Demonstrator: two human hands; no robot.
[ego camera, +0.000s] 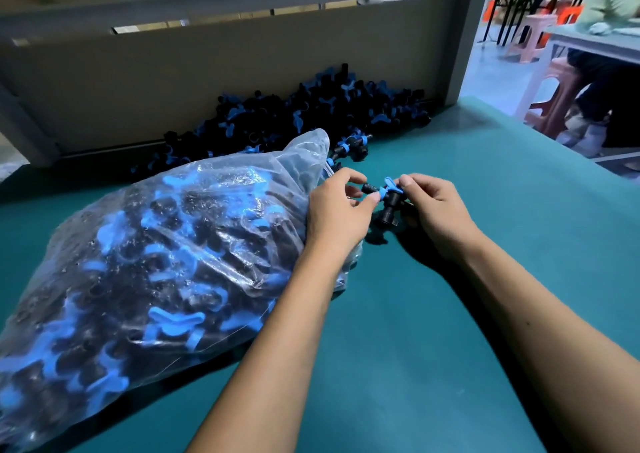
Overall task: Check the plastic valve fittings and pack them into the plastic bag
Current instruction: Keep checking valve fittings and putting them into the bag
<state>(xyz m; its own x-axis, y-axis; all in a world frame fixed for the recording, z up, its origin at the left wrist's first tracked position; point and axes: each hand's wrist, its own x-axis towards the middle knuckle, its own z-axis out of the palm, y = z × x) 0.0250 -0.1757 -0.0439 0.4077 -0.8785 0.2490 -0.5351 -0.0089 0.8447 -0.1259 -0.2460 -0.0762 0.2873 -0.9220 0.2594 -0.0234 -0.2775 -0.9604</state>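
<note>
One valve fitting (387, 199) sits between both hands, just beside the mouth of the plastic bag (149, 255) and a little above the green desk (433, 331). The left hand (337, 210) pinches the black barrel end between thumb and forefinger; the right hand (434, 210) has its grip closed on the other side, fingertips at the blue butterfly handle. The fitting looks like moulded hard plastic: light, stiff, and smooth enough to slip, so the ribbed black ends are probably the surest places to hold, leaving the blue handle free to turn for a check. The bag is soft, thin film, already bulging with fittings, so it is likely heavy and floppy; its loose mouth near the left hand would need holding open. Beyond the bag, a pile of loose fittings (311, 113) lies against the back panel (173, 82).
</note>
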